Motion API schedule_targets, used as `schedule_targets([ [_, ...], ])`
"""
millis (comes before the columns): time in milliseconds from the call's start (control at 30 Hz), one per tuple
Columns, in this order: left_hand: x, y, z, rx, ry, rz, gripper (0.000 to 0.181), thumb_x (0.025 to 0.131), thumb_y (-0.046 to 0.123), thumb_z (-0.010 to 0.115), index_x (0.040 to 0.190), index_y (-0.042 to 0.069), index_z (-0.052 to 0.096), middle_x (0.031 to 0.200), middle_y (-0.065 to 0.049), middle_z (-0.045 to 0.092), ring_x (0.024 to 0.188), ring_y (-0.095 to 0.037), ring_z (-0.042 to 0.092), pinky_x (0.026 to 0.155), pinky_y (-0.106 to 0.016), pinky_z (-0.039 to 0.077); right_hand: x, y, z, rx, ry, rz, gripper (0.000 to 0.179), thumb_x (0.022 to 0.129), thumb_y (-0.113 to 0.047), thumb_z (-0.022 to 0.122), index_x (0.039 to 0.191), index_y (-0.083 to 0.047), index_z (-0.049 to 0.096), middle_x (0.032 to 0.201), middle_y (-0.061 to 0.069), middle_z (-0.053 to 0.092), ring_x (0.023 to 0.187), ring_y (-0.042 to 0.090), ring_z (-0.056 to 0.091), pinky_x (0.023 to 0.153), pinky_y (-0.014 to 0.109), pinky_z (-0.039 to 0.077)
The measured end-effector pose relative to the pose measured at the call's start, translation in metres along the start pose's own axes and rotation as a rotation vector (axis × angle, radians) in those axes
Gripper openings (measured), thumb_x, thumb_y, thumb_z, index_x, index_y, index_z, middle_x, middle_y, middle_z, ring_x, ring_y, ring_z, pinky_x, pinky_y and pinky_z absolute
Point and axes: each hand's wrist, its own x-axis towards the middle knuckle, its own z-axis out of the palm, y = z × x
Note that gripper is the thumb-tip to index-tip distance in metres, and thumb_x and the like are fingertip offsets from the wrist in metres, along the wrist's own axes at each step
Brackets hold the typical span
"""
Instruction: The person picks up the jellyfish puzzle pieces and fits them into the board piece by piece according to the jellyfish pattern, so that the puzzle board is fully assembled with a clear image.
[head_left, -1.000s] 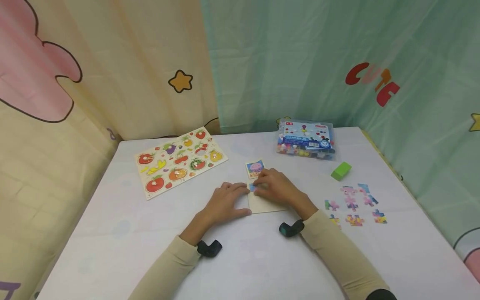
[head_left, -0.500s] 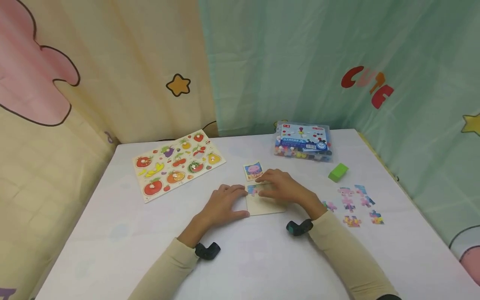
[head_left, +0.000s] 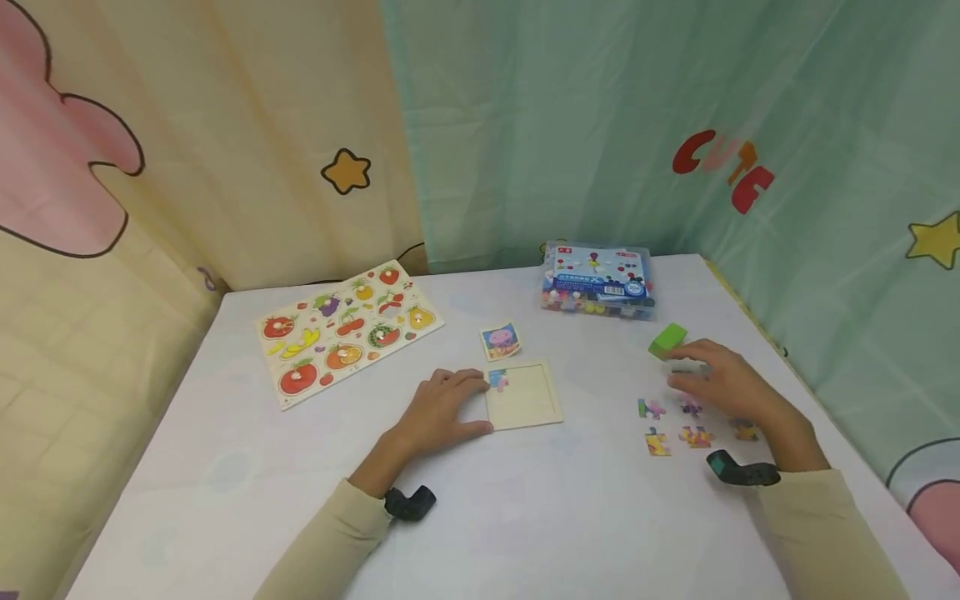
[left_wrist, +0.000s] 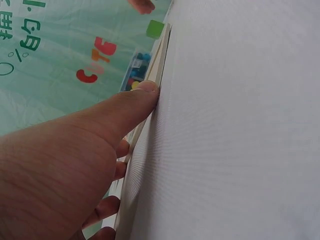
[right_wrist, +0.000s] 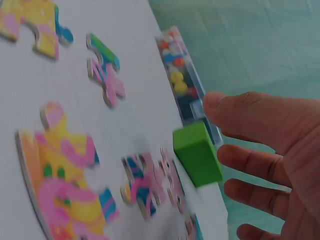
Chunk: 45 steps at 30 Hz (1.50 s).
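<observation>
A pale wooden puzzle tray [head_left: 531, 403] lies flat, with one pink-and-blue jigsaw piece [head_left: 497, 381] in its upper left corner. My left hand [head_left: 441, 410] rests at the tray's left side, its thumb [left_wrist: 140, 95] and fingertips touching the edge. My right hand [head_left: 726, 385] hovers with spread fingers above loose jigsaw pieces [head_left: 696, 437] at the right, holding nothing. It partly covers some of them in the head view. A green block [head_left: 667, 340] stands just beyond its fingertips; the right wrist view shows pieces [right_wrist: 142, 182] near this block.
A small picture card [head_left: 500, 341] lies behind the tray. The fruit peg board [head_left: 348, 333] is at the back left. A clear plastic box [head_left: 597, 282] of colourful beads stands at the back right, before the curtain [head_left: 525, 150].
My right hand has left the tray and moved right, over the loose pieces. The jigsaw piece it was touching stays in the tray's corner. My left hand keeps its place at the tray.
</observation>
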Motion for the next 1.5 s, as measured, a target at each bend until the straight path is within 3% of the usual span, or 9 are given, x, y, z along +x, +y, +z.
schedule_targets([
  [133,0.001,-0.001,0.000,0.014,0.001,-0.006,0.066,0.088,0.058,0.072,0.141,0.021,0.058,0.152,0.001,0.047,0.126,-0.026,0.044,0.093,-0.045,0.039,-0.009,0.022,-0.007,-0.082,-0.013,0.109,0.047,0.093,-0.023,0.075,0.131,0.000,0.062,0.135,0.031,0.049,0.125,0.057,0.039,0.094,0.075,0.029],
  [233,0.001,-0.001,0.001,0.009,0.000,-0.005,0.065,0.088,0.058,0.072,0.140,0.021,0.058,0.152,0.001,0.047,0.126,-0.026,0.044,0.093,-0.046,0.039,-0.011,0.034,-0.003,-0.132,-0.044,0.142,0.046,0.094,-0.027,0.074,0.132,-0.003,0.063,0.138,0.031,0.045,0.123,0.061,0.036,0.086,0.077,0.026],
  [500,0.001,-0.001,0.003,-0.005,0.003,-0.006,0.066,0.088,0.058,0.072,0.141,0.022,0.058,0.153,0.001,0.046,0.127,-0.027,0.043,0.094,-0.046,0.039,-0.013,0.046,0.010,-0.144,0.036,0.085,0.027,0.098,-0.022,0.069,0.122,-0.009,0.072,0.135,0.023,0.052,0.118,0.057,0.043,0.084,0.071,0.022],
  [667,0.000,-0.003,0.003,-0.018,0.004,-0.002,0.065,0.088,0.059,0.071,0.141,0.023,0.057,0.153,0.001,0.045,0.127,-0.027,0.043,0.095,-0.046,0.038,-0.013,0.047,0.014,-0.121,0.083,0.086,0.024,0.097,-0.018,0.069,0.119,-0.009,0.073,0.131,0.023,0.054,0.116,0.057,0.042,0.085,0.073,0.018],
  [833,0.000,-0.004,0.004,-0.016,0.005,0.002,0.064,0.089,0.060,0.070,0.141,0.024,0.057,0.153,0.002,0.045,0.126,-0.026,0.043,0.094,-0.046,0.039,-0.014,0.052,0.018,-0.125,0.116,0.060,0.023,0.095,-0.015,0.071,0.118,-0.009,0.072,0.125,0.021,0.055,0.114,0.054,0.044,0.080,0.069,0.022],
  [1067,0.000,-0.003,0.004,-0.017,0.004,0.002,0.064,0.089,0.061,0.069,0.140,0.024,0.058,0.152,0.002,0.046,0.125,-0.026,0.043,0.094,-0.046,0.038,-0.015,0.057,0.019,-0.137,0.124,0.048,0.023,0.095,-0.017,0.072,0.117,-0.012,0.071,0.123,0.018,0.055,0.112,0.051,0.044,0.078,0.066,0.023],
  [1333,0.001,-0.004,0.004,-0.006,-0.008,-0.010,0.065,0.089,0.062,0.068,0.141,0.025,0.058,0.152,0.004,0.046,0.126,-0.025,0.042,0.095,-0.045,0.038,-0.015,0.056,0.018,-0.096,0.094,0.104,0.034,0.096,-0.025,0.071,0.126,-0.008,0.067,0.131,0.024,0.053,0.120,0.056,0.039,0.083,0.071,0.021],
  [1500,0.000,-0.004,0.004,0.005,-0.002,-0.001,0.066,0.089,0.061,0.069,0.142,0.024,0.057,0.153,0.003,0.045,0.127,-0.026,0.043,0.094,-0.045,0.039,-0.014,0.056,0.020,-0.096,0.105,0.112,0.031,0.096,-0.024,0.072,0.121,-0.007,0.068,0.131,0.024,0.053,0.120,0.056,0.039,0.083,0.072,0.020],
])
